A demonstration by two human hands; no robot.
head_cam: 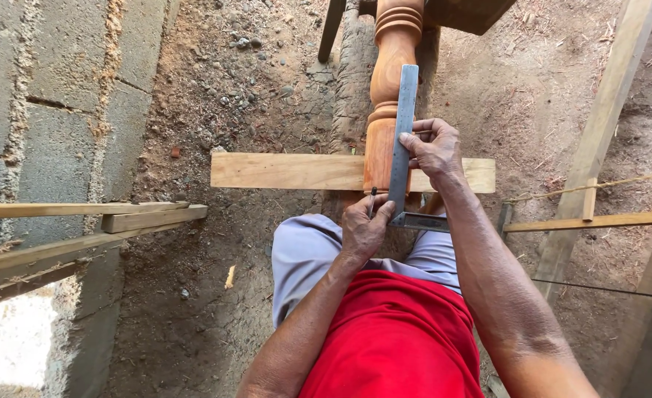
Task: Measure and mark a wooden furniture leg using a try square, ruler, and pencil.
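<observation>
Turned wooden leg [389, 88], lying lengthwise away from the person across a flat wooden board [289, 171] on the dirt ground [223, 88], its squared end near the person's knees. A steel try square [403, 140] rests with its blade along the leg. The right hand [433, 147] presses the blade against the wood, fingers curled over its edge. The left hand [363, 228] grips a pencil [373, 199] at the blade's near end, beside the square's stock. A concrete block wall [46, 110] stands to the left; timber slats [606, 110] lean to the right.
</observation>
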